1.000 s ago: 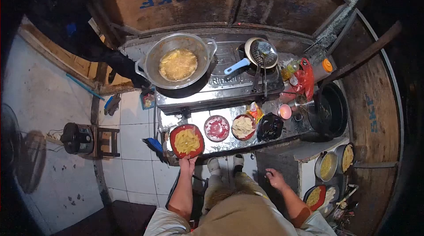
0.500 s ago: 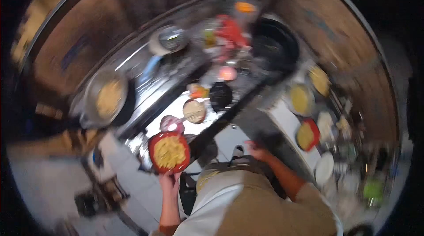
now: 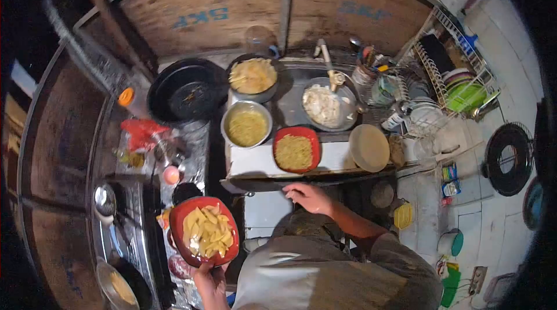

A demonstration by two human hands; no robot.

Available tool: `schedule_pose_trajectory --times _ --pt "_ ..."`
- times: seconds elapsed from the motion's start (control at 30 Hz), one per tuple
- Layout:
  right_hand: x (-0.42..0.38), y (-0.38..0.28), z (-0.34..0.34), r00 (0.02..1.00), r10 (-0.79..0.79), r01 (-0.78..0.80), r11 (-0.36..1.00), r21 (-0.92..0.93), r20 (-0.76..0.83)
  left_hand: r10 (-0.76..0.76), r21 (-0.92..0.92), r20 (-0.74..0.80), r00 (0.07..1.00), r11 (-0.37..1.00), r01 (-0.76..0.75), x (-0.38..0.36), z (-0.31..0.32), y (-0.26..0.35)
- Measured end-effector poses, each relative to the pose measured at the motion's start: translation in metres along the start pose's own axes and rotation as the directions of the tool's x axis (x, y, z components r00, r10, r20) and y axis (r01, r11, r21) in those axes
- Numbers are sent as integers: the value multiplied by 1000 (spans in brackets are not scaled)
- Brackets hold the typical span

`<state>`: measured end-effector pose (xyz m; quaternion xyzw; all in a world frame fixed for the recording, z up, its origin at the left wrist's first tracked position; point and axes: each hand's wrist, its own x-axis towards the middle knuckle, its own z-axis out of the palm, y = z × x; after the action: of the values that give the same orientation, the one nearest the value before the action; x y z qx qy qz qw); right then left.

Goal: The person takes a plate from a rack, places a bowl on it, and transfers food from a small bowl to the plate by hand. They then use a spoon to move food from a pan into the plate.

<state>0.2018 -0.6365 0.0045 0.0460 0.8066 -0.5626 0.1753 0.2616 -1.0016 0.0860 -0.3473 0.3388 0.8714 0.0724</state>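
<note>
My left hand grips the near edge of a red squarish bowl. Pale yellow cut pieces, like potato slices, fill the bowl, which is held out at my left. My right hand holds nothing; its fingers are loosely extended, just below the counter's front edge. On the counter beyond it stands another red bowl with small yellowish chopped food. Beside that are a metal bowl of yellow food and a lidless, upright pale round dish.
A sink holds a basin of white pieces. Behind the metal bowl is a pot of pale strips. A large black basin stands in the corner. Left are a stove and a pan; right, a dish rack.
My view has turned right, bringing the sink counter ahead. My left hand has carried the red bowl along with the turn. My right hand now appears nearer the counter edge.
</note>
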Motion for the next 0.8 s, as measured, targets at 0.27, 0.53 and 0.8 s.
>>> schedule_pose_trajectory --times 0.27,0.53,0.8 --pt "15 50 -171 919 -22 9 999 -34 -393 -60 91 213 975 995 41 49 172 -76" --pt "84 66 -257 890 -57 108 990 86 -453 -94 129 292 952 990 58 91 310 -142" --pt "186 2 -286 868 -287 365 922 129 -405 -203 185 368 907 972 142 170 347 -203"
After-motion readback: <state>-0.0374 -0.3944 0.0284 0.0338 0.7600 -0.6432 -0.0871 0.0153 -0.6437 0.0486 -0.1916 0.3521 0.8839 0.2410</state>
